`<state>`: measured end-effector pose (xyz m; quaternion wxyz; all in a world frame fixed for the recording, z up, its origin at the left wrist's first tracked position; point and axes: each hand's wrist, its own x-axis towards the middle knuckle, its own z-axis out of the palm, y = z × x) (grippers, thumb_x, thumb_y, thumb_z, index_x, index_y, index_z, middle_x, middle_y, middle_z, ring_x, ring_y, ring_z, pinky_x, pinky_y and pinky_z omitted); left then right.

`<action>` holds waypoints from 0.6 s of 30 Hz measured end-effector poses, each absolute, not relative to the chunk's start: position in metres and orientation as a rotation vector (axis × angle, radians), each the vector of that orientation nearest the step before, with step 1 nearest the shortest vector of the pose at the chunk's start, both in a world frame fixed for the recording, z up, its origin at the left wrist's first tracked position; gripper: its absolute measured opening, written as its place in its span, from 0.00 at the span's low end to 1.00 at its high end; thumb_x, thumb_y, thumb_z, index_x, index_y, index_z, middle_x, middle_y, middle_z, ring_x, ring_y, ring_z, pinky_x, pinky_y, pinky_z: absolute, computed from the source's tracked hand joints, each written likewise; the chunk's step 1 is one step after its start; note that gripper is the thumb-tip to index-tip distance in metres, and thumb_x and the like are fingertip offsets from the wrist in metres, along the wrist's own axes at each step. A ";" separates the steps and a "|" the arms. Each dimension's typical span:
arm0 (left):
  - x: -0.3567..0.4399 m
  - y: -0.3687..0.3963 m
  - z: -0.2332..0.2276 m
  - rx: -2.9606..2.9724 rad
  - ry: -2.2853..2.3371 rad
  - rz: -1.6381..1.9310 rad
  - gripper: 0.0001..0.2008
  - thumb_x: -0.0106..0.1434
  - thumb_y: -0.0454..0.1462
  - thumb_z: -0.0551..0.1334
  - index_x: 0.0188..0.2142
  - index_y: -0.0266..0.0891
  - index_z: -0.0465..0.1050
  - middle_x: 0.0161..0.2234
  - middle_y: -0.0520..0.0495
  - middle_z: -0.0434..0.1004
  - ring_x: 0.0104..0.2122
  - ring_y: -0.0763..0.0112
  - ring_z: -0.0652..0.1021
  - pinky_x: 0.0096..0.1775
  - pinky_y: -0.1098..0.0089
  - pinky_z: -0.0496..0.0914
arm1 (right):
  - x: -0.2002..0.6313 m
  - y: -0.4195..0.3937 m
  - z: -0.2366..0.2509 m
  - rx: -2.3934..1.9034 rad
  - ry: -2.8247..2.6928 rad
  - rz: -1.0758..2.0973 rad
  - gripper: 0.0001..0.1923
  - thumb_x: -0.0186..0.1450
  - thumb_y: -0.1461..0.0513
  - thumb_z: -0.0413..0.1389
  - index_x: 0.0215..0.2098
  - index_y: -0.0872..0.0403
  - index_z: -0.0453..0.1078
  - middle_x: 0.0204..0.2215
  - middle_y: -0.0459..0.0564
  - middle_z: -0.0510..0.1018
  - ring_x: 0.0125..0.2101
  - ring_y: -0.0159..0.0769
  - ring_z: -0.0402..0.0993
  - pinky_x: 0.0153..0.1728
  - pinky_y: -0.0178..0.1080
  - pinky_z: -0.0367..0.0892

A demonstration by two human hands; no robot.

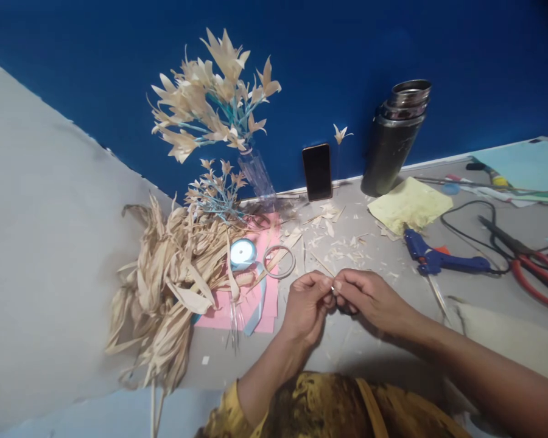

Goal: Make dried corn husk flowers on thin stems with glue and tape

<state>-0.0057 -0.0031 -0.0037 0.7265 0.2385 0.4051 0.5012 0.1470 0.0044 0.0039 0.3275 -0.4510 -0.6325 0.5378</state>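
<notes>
My left hand point(308, 301) and my right hand point(365, 298) meet over the table, fingertips pinched together. Between them is something tiny, with only a pale speck showing; its kind is hidden by the fingers. A thin pale strip lies just beyond the fingertips, and I cannot tell whether they touch it. Left of my hands are a metal-coloured ring point(279, 276), a roll of light blue ribbon point(243, 251) and several thin wires point(234, 322) on pink paper point(267, 310). Dried corn husks point(164, 286) are heaped farther left.
Husk flowers point(210, 97) stand in a clear vase point(258, 173) by the blue wall. A phone point(317, 172), one small flower point(341, 134) and a dark flask point(393, 146) line the back. Rightward lie yellow paper point(411, 204), a blue glue gun point(438, 258) and red-handled scissors point(534, 264).
</notes>
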 end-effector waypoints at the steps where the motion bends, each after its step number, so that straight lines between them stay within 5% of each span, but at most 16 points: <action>1: -0.007 -0.002 -0.003 0.565 0.906 1.094 0.22 0.47 0.47 0.79 0.20 0.36 0.72 0.18 0.52 0.69 0.20 0.75 0.69 0.26 0.71 0.60 | 0.148 0.004 0.005 -1.180 -1.601 1.489 0.19 0.71 0.52 0.51 0.27 0.52 0.71 0.21 0.45 0.76 0.20 0.30 0.68 0.23 0.33 0.62; 11: -0.023 -0.001 0.021 1.264 1.203 1.211 0.07 0.57 0.31 0.71 0.23 0.42 0.81 0.26 0.49 0.73 0.30 0.67 0.72 0.36 0.68 0.64 | 0.154 0.008 0.007 -1.193 -1.406 1.649 0.21 0.68 0.49 0.54 0.23 0.52 0.69 0.18 0.45 0.75 0.16 0.28 0.64 0.20 0.32 0.60; 18: -0.017 -0.003 0.012 1.053 1.176 1.151 0.11 0.61 0.40 0.70 0.26 0.39 0.75 0.22 0.51 0.70 0.24 0.72 0.68 0.30 0.70 0.61 | 0.159 0.009 0.005 -1.081 -1.224 1.646 0.26 0.66 0.41 0.58 0.30 0.55 0.75 0.18 0.44 0.72 0.18 0.29 0.62 0.20 0.33 0.60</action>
